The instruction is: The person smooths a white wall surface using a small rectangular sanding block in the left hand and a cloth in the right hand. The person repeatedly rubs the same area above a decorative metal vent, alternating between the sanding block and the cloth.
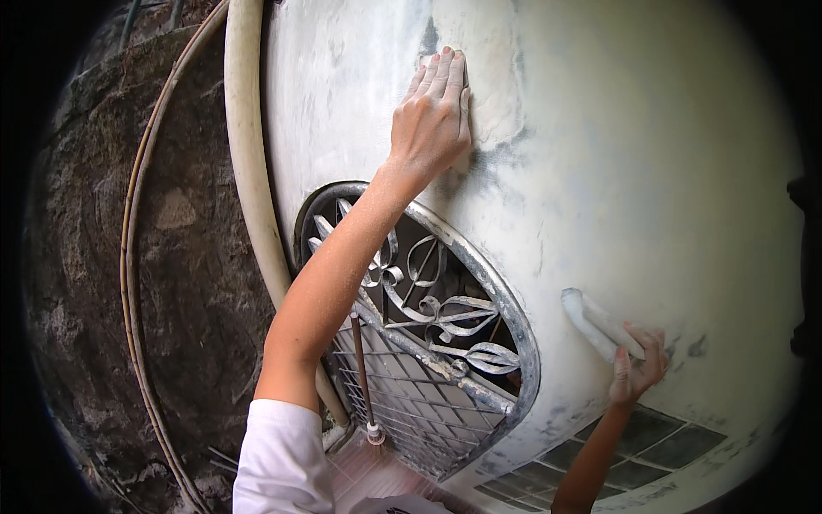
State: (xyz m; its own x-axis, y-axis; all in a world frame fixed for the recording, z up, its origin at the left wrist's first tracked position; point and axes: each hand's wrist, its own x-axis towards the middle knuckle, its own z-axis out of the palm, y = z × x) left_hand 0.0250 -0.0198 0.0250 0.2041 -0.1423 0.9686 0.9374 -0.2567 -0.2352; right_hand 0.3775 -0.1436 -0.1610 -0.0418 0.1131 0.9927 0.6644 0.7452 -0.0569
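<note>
High on the whitish plastered wall (pixel 599 171), my left hand (pixel 435 111) lies flat, its fingers stretched out side by side and dusted white. A thin edge shows by the fingertips; whether something lies under the palm I cannot tell. Lower down at the right, my right hand (pixel 640 367) grips a long, narrow, dusty white piece (pixel 591 321) between thumb and fingers. That piece is held against or close to the wall, and its exact kind is unclear. Dark smudges and a patch of smoother filler surround my left hand.
Below my left forearm is an arched opening with a scrolled metal grille (pixel 445 321). A pale pipe (pixel 253 154) and a thin bent cane (pixel 128 257) run along the left, before a rough dark earthen bank (pixel 77 283). A gridded window (pixel 625 445) sits lower right.
</note>
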